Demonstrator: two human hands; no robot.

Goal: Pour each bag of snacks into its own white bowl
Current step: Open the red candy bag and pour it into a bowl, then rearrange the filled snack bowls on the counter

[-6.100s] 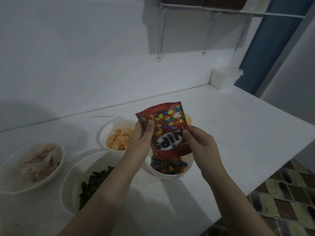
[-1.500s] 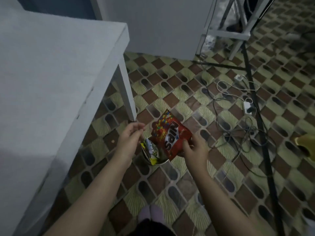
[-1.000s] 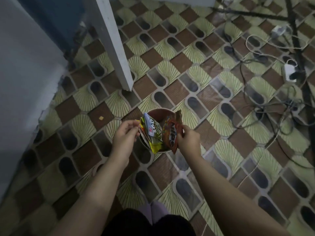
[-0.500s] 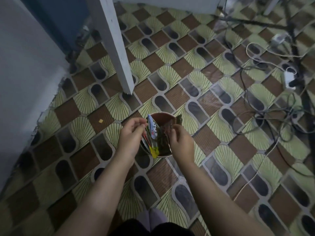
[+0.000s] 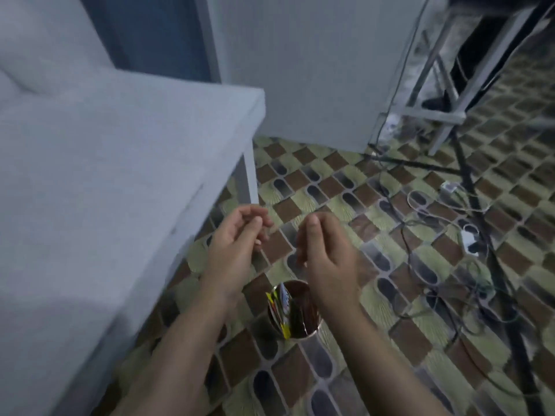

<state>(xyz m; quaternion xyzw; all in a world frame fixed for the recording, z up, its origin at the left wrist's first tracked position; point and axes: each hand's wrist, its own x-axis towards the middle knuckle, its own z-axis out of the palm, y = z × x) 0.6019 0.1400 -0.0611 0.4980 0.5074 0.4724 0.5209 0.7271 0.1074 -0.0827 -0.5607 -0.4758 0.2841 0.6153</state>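
Both empty snack wrappers, the red candy bag and a yellow-and-silver packet, now stand crumpled inside the small round brown bin on the patterned tile floor. Half a second ago the right hand was pushing the red bag down into that bin; now it has let go. The right hand hangs above the bin with its fingers loosely curled and nothing in it, and the left hand is beside it, also loosely open and empty, the two well clear of the wrappers below. The view has lifted too, so the corner of the white desk fills the left side again, with its leg just behind the left hand. A tangle of cables lies on the floor to the right. No white bowls show in this view. Judging by the discarded bag, that pour is finished; whether more bags remain cannot be told from here, and the next sensible step is turning back to the desk.
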